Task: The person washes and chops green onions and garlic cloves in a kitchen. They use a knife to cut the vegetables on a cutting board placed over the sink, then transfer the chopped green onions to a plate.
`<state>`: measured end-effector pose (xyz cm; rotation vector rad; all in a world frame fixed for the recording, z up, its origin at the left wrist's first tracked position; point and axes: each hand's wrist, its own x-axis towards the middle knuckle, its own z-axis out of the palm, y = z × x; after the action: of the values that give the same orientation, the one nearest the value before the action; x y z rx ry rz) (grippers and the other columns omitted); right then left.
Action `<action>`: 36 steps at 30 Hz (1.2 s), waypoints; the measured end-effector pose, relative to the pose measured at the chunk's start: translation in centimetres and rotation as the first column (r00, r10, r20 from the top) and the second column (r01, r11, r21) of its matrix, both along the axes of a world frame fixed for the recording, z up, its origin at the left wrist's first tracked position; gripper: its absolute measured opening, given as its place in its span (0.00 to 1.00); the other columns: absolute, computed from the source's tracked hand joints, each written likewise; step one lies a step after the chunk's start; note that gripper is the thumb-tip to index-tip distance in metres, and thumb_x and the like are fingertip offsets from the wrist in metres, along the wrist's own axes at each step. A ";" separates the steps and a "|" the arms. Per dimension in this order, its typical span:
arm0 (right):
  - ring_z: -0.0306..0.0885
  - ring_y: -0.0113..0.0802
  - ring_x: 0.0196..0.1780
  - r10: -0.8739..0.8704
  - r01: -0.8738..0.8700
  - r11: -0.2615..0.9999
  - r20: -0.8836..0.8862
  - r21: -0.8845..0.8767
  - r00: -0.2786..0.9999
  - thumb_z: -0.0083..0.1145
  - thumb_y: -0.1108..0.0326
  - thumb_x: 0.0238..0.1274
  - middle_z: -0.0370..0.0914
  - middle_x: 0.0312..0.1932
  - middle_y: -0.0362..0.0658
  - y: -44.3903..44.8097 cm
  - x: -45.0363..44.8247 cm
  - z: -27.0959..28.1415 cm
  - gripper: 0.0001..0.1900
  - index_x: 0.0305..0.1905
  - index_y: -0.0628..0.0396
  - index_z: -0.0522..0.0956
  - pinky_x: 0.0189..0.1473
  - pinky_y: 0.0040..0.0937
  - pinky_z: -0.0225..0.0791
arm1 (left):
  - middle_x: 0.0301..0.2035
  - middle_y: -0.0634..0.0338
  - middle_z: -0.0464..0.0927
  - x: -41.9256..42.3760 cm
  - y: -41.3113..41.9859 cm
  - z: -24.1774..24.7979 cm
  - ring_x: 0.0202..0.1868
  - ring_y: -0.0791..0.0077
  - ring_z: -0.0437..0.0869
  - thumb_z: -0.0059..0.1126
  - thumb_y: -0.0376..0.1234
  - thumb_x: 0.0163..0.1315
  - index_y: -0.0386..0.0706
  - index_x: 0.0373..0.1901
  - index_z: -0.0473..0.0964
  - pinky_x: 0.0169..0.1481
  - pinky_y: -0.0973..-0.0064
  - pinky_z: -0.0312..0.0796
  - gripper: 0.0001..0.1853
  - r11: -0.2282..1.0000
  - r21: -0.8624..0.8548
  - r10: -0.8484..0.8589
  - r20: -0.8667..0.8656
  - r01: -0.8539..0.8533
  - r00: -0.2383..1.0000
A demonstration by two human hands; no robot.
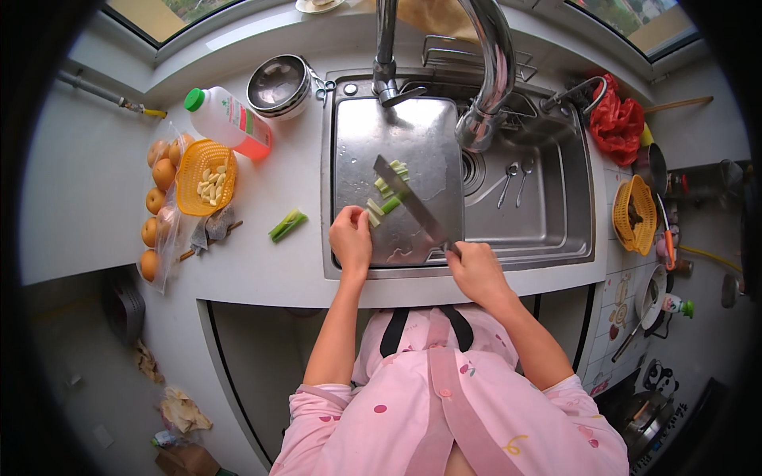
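Observation:
My right hand (476,271) is closed around the handle of a kitchen knife (417,208), its broad blade pointing up and left over a stainless steel board or sink cover (393,125). Cut pieces of green vegetable stalk (384,187) lie on that metal surface, some beside the blade. At its left edge my left hand (351,238) has thumb and forefinger together at the nearest pale pieces; whether it pinches one I cannot tell. Another short green stalk bundle (287,225) rests on the white countertop to the left.
A chrome faucet (488,107) arches over the sink basin (524,220), where two spoons (515,178) lie. At left stand stacked metal bowls (280,86), a green-capped jug (229,122), a yellow basket of garlic cloves (205,178) and bagged round fruit (156,199). A red plastic bag (618,122) is at right.

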<state>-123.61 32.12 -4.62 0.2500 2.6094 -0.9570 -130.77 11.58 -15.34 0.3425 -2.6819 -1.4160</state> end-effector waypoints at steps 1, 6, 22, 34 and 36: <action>0.76 0.64 0.38 -0.013 0.013 1.000 -0.011 0.006 1.000 0.53 0.65 0.62 0.78 0.29 0.62 0.6 0.0 0.0 0.12 0.32 0.65 0.79 0.41 0.54 0.69 | 0.27 0.57 0.80 0.1 0.2 0.0 0.25 0.71 0.81 0.62 0.28 0.58 0.36 0.33 0.80 0.31 0.73 0.72 0.04 0.996 -0.074 -0.046 -0.081 0.040 0.996; 0.76 0.65 0.38 -0.024 0.024 1.000 0.000 0.021 1.000 0.53 0.65 0.63 0.78 0.29 0.62 2.6 0.1 -0.3 0.12 0.32 0.66 0.78 0.40 0.54 0.68 | 0.35 0.60 0.75 -0.2 2.6 1.6 0.39 0.62 0.79 0.64 0.27 0.54 0.42 0.36 0.79 0.36 0.65 0.74 0.08 0.895 -0.402 -0.294 -0.208 0.192 0.933; 0.75 0.65 0.35 0.012 -0.013 1.000 0.021 0.013 1.000 0.53 0.67 0.60 0.76 0.27 0.63 5.0 1.8 -0.8 0.12 0.31 0.67 0.78 0.39 0.54 0.68 | 0.39 0.59 0.77 2.4 4.7 -0.7 0.41 0.59 0.81 0.56 0.23 0.54 0.41 0.37 0.78 0.39 0.64 0.76 0.09 0.873 -0.367 -0.432 -0.270 0.322 0.861; 0.77 0.64 0.36 0.089 -0.092 0.995 0.101 0.024 0.991 0.52 0.66 0.60 0.78 0.29 0.62 4.7 1.6 -0.1 0.12 0.32 0.65 0.80 0.41 0.56 0.70 | 0.36 0.58 0.79 3.0 4.8 -1.1 0.40 0.59 0.82 0.60 0.24 0.54 0.41 0.35 0.79 0.40 0.64 0.75 0.07 0.909 -0.323 -0.366 -0.316 0.264 0.875; 0.77 0.64 0.36 0.097 -0.100 0.995 0.100 0.029 0.990 0.53 0.66 0.60 0.78 0.28 0.62 4.7 1.8 0.0 0.12 0.32 0.65 0.80 0.40 0.55 0.69 | 0.36 0.57 0.80 2.9 4.9 -1.4 0.40 0.58 0.82 0.60 0.24 0.54 0.41 0.34 0.79 0.40 0.64 0.75 0.07 0.910 -0.331 -0.356 -0.319 0.249 0.878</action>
<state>-121.85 36.83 -4.66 0.1704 2.5241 -0.8451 -127.89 16.53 -16.73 -0.3592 -2.6297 -1.0003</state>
